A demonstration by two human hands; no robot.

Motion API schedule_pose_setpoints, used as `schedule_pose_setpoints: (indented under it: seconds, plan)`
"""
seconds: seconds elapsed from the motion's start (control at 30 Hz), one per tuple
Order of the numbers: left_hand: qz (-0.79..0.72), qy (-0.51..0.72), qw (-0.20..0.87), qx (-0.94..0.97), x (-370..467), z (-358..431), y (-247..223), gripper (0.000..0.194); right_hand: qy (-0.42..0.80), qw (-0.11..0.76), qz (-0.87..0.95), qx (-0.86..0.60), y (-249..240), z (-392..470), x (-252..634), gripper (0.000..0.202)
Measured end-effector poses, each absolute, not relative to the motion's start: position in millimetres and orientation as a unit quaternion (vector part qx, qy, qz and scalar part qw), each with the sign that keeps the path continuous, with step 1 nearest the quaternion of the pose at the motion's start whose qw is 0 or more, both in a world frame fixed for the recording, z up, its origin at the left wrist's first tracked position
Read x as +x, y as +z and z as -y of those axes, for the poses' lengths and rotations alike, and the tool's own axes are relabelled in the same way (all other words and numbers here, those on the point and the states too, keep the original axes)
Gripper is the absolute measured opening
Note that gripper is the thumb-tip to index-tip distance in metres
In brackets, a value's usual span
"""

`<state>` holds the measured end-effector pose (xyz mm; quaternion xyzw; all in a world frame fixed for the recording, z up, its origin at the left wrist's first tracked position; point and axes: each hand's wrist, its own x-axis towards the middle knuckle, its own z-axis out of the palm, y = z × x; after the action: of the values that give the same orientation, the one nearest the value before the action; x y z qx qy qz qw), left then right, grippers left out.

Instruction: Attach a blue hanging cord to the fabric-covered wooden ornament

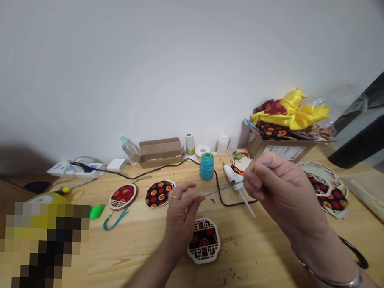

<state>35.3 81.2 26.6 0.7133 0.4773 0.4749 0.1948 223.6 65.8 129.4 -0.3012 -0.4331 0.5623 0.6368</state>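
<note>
Blue cord [221, 190], straight between 2 hands [183, 213] [282, 188], long axis rising rightward

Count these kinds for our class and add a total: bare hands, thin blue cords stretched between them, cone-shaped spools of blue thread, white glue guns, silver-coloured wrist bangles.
Bare hands, left hand and right hand: 2
Thin blue cord: 1
Blue thread spool: 1
White glue gun: 1
Silver-coloured bangle: 1
Total: 6

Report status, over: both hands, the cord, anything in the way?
Left grip and right grip both pinching blue cord. Cord straight between them. Nothing seen blocking its span; glue gun lies beyond.
</note>
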Motion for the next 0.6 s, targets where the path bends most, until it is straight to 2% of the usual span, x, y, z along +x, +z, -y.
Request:
schedule_pose_setpoints:
  seconds: [0.1,0.17,0.27,0.33,0.4,0.43,0.47,0.57,0.6]
  plan:
    - [-0.486,0.520,0.117,0.692,31,-84,27,0.015,0.551,0.636,0.442,-0.310,133,-61,219,0.016]
    - [-0.504,0.498,0.095,0.699,28,-88,28,0.018,0.548,0.630,0.445,-0.323,129,-61,216,0.014]
    - [-0.542,0.453,0.087,0.702,26,-89,37,0.037,0.551,0.604,0.443,-0.367,112,-69,212,0.017]
    - [-0.559,0.475,0.065,0.677,25,-82,51,0.046,0.554,0.584,0.438,-0.400,98,-77,210,0.020]
    - [-0.540,0.517,0.077,0.659,25,-69,68,0.030,0.560,0.564,0.435,-0.423,85,-83,209,0.021]
    - [-0.534,0.518,0.130,0.656,26,-61,75,0.020,0.564,0.556,0.434,-0.429,79,-84,208,0.022]
    - [-0.535,0.483,0.231,0.654,27,-52,80,0.017,0.567,0.548,0.434,-0.435,75,-84,206,0.022]
    - [-0.509,0.310,0.608,0.524,37,-30,77,0.032,0.564,0.515,0.454,-0.459,70,-74,201,0.021]
    - [-0.482,0.288,0.699,0.443,42,-25,72,0.035,0.556,0.499,0.470,-0.470,70,-68,199,0.021]
